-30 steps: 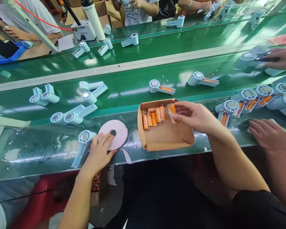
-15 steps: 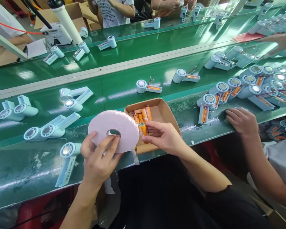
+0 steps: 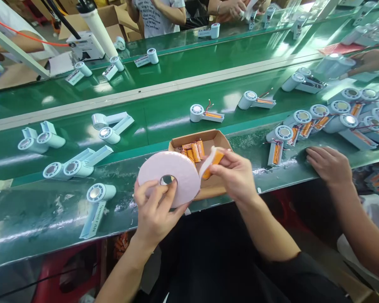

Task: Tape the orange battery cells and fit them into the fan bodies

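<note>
My left hand grips a large white roll of tape, held up above the near edge of the green bench. My right hand pinches an orange cylindrical battery against the roll's free tape end, which curls over the battery. Just behind both hands sits an open cardboard tray with several more orange batteries inside it. A light-blue handheld fan shell lies on the bench to the left of my left hand.
Several fan shells lie on the green conveyor and bench, some with orange batteries fitted. Another person's hand rests flat on the bench at the right. More people stand at the far side. A white tube stands at back left.
The tape roll has shifted right and a little higher in my left hand. My right hand has lifted the battery to the roll's loose tape end. The view has panned slightly.
</note>
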